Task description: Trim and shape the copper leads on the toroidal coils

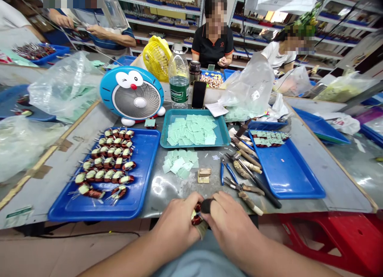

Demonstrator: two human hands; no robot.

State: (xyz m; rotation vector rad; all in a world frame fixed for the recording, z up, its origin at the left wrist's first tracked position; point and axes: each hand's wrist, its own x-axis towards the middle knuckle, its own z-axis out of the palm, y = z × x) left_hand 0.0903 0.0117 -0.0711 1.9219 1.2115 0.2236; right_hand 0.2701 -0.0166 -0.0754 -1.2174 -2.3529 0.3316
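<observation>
Close to my body, in front of the table edge, my left hand (179,219) grips a copper-wound ring coil (196,219) between closed fingers. My right hand (230,221) presses its closed thumb and fingers against the same coil from the other side; a black cover sits on one finger. Much of the coil is hidden by the hands. Left of them, a blue tray (95,211) bears rows of similar coils (109,163) with wire leads. Ahead lie a loose pile of pale green square plates (181,164) and a small tape-wrapped block (204,175).
A teal tray (194,146) holds more green plates. Blue-handled pliers (227,171) and several wrapped-handle tools (245,165) lie at right, beside a blue tray (290,173) with coils on green plates (267,138). A blue fan (131,93) and bottle (178,81) stand behind; co-workers sit beyond.
</observation>
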